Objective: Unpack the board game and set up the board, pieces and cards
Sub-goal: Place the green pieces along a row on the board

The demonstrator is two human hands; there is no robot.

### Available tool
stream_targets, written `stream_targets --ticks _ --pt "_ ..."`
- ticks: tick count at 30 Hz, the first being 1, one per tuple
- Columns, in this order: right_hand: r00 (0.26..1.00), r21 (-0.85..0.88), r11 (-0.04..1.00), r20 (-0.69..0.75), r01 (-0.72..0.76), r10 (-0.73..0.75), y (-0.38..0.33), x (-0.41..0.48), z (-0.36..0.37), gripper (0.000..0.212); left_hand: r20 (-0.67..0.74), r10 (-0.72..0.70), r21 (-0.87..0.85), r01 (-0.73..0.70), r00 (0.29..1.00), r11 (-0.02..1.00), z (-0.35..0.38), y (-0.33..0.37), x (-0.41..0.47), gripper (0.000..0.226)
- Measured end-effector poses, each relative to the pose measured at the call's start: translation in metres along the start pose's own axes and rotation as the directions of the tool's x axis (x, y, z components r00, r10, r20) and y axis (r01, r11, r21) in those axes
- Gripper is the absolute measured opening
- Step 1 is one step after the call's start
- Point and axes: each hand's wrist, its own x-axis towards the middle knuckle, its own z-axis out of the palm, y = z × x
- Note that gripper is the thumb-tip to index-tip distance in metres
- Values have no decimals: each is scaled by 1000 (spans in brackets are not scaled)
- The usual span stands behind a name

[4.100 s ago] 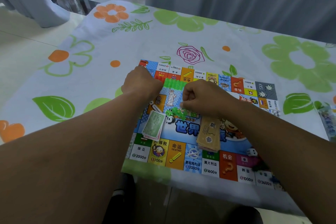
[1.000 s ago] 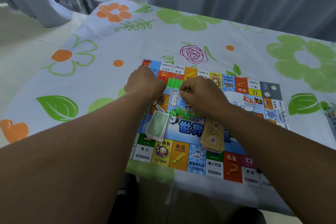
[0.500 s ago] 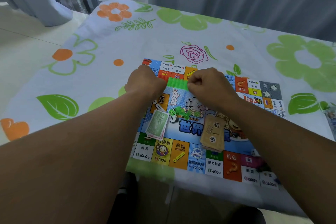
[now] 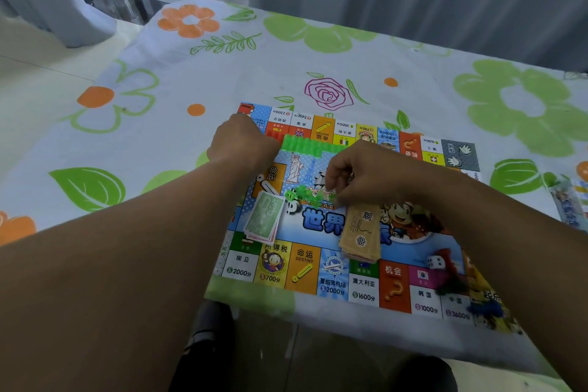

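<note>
Nearest, at the front right of the board [image 4: 305, 277]: a white die [image 4: 435, 261] among blurred coloured pieces [image 4: 451, 288], too smeared to sort. Just beyond, flat on the board's middle: tan notes [image 4: 361, 232] and green notes [image 4: 265, 219], each in a small stack. Thin paper, judged light and slippery, likely to fan out, so best squared up and lifted by the long edges. Further in, right hand [image 4: 366, 175] knuckles up, fingers curled down, tips apparently pinching into the loose green houses [image 4: 307, 196]. Tiny, hard, light plastic by the look, best taken one at a time between thumb and forefinger by the side walls, and easily flicked away. Beyond, a row [image 4: 304, 147] of the same houses lined up inside the board's far strip of squares, left hand [image 4: 241, 146] curled against its left end; cannot tell whether gripping or only steadying. No box or tray in view, only a clear packet [image 4: 569, 204] off to the right on the cloth [image 4: 159, 137], contents not readable.
</note>
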Motion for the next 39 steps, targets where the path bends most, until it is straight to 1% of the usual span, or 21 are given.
stream_targets --ticks 4,7,10,13,18,23,25,27,32,39 --pt "1000 -63 998 -12 -7 6 1 1 1 5 -4 1 11 -1 1000 1000 1 0 0 18" --pt "988 -93 994 -147 -59 45 8 2 -1 3 -4 0 9 0 1000 1000 1 -1 1 19" --pt "955 -103 991 -292 -88 54 13 2 -2 5 -5 6 11 -6 1000 1000 1 -1 1 17" --pt "933 -122 990 -358 -71 23 14 3 2 10 -8 8 8 -8 1000 1000 0 -1 0 17" --pt "931 -214 977 -358 -4 -75 14 5 13 17 -2 7 14 -7 1000 1000 0 0 -1 16" --pt "951 -221 975 -301 4 -72 11 2 8 21 -5 15 6 -15 1000 1000 -1 0 -2 10" --pt "949 -218 976 -302 19 -86 11 1 8 21 -4 15 2 -15 1000 1000 -1 0 -2 10" --pt "944 -219 975 -315 29 -98 11 1 9 19 -1 14 1 -14 1000 1000 -1 0 -2 12" --pt "907 -210 977 -406 24 -110 12 5 10 17 0 14 -1 -14 1000 1000 -1 0 -2 14" --pt "932 -244 968 -332 63 -144 12 4 14 18 7 10 3 -10 1000 1000 -1 0 0 15"
